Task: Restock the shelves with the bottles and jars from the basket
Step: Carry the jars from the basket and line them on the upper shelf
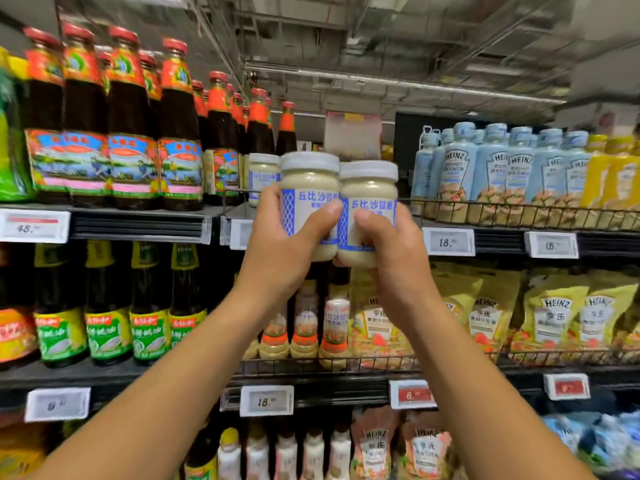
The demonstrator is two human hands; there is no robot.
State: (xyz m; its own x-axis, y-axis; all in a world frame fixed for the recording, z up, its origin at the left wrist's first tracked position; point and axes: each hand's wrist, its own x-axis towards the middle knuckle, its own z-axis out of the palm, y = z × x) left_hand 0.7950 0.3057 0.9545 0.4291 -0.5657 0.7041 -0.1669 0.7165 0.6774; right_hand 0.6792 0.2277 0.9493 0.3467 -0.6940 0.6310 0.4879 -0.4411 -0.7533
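Note:
I hold two white-lidded jars of pale salad dressing with blue-and-white labels, raised side by side in front of the top shelf (138, 223). My left hand (280, 251) grips the left jar (309, 188) around its lower half. My right hand (391, 251) grips the right jar (369, 199) the same way. The two jars touch each other. A third jar of the same kind (263, 176) stands on the top shelf just behind and left of them. The basket is out of view.
Dark sauce bottles with red caps (131, 126) fill the top shelf at left. Pale blue Heinz squeeze bottles (491, 168) stand behind a wire rail at right. The shelf below holds green-labelled bottles (107, 306), small dressing bottles (304, 327) and yellow Heinz pouches (554, 313). Price tags (448, 241) line the edges.

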